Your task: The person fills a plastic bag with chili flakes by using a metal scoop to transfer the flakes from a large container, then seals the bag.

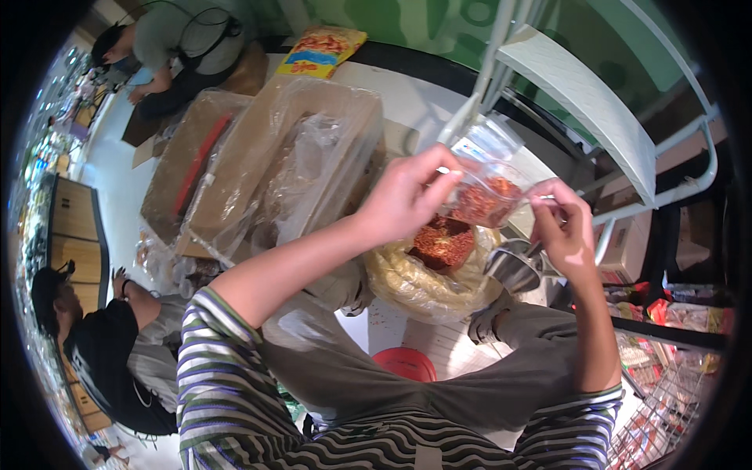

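Observation:
A small clear plastic bag [489, 196] partly filled with red chili flakes is stretched between my two hands. My left hand [409, 192] pinches one upper corner between thumb and fingers. The opposite edge is pinched by my right hand [564, 227]. A metal scoop [515, 266] hangs below the right hand, its handle seemingly tucked under those fingers. Beneath the small bag stands a large yellowish plastic sack [415, 286], rolled open between my legs. Inside it lies a heap of red chili flakes [442, 243].
Plastic-lined cardboard boxes [345, 98] stand to the left, near a yellow packet [323, 51]. A white metal step ladder [580, 94] rises at right. A red round lid or tub [405, 364] is on the floor. Two other people [188, 47] sit or crouch at left.

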`<state>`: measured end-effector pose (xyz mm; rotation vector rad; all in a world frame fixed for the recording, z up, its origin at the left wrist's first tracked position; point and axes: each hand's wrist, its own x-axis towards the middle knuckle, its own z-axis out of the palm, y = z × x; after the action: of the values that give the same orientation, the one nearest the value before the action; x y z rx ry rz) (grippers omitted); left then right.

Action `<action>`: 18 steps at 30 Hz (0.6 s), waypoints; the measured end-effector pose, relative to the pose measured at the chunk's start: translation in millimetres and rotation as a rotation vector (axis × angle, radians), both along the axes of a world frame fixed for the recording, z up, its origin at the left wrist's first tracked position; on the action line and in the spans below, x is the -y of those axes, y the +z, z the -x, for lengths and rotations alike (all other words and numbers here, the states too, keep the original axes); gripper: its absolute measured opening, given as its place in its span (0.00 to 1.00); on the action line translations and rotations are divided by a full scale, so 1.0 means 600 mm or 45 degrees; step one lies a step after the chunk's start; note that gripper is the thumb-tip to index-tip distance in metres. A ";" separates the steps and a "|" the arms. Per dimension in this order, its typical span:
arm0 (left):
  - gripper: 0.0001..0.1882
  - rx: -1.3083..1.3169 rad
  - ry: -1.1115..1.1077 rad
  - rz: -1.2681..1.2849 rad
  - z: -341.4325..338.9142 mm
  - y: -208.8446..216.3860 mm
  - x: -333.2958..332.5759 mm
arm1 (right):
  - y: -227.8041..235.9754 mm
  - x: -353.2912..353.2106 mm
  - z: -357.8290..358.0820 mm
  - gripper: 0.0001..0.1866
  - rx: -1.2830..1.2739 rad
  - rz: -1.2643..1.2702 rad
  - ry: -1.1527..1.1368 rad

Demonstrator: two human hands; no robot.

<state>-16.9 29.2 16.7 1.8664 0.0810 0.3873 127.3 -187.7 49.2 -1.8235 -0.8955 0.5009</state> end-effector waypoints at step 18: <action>0.04 -0.062 0.072 0.163 0.015 0.012 -0.027 | -0.006 -0.029 0.033 0.04 0.189 -0.079 -0.127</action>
<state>-25.7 45.4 23.7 1.7497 0.1880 0.3672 107.4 -170.0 45.7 -1.8566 -0.9044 0.2753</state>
